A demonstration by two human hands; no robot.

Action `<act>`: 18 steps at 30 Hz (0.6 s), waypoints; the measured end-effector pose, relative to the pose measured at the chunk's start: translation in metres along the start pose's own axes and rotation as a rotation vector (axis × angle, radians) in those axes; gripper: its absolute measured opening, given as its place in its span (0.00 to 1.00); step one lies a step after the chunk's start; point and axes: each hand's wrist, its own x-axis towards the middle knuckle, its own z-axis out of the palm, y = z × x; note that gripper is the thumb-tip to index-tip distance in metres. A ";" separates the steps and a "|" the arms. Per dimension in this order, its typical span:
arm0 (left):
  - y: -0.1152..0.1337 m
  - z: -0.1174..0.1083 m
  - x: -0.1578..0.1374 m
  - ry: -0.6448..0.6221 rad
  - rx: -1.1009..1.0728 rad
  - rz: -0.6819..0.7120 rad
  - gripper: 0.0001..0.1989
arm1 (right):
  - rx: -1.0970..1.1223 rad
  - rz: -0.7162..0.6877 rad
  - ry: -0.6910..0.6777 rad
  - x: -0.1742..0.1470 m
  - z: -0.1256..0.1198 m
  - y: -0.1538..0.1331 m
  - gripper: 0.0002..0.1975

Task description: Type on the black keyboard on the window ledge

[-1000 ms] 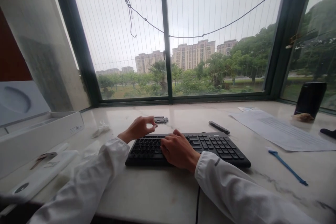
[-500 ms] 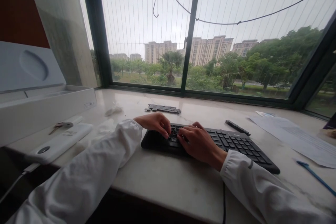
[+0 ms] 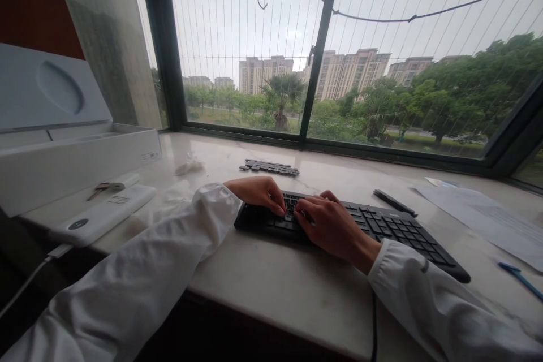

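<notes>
A black keyboard (image 3: 386, 230) lies on the pale marble-patterned sill, and its left part shows bare key sockets between my hands. My left hand (image 3: 263, 192) is over that part, fingers bent down and closed, the tips at the sockets. Close beside it, my right hand (image 3: 333, 223) rests over the middle of the keyboard with its fingers curled together, thumb and forefinger near the same sockets. Whatever either hand pinches is too small or hidden. Loose keycaps (image 3: 271, 167) lie in rows behind the keyboard.
At the left are an open white box (image 3: 80, 161), a white power bank (image 3: 106, 215) with a cable, keys (image 3: 106, 188) and crumpled tissue (image 3: 189, 164). To the right lie a dark strip (image 3: 395, 202), papers (image 3: 479, 218) and a blue tool (image 3: 520, 278). A window stands behind.
The camera view has shifted, so the scene sits slightly higher and further right. Both hands stay at the same part of the keyboard, with little change in their fingers.
</notes>
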 end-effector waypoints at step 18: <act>-0.005 0.002 0.004 0.028 -0.021 -0.006 0.16 | -0.008 -0.012 0.012 -0.002 -0.001 -0.001 0.11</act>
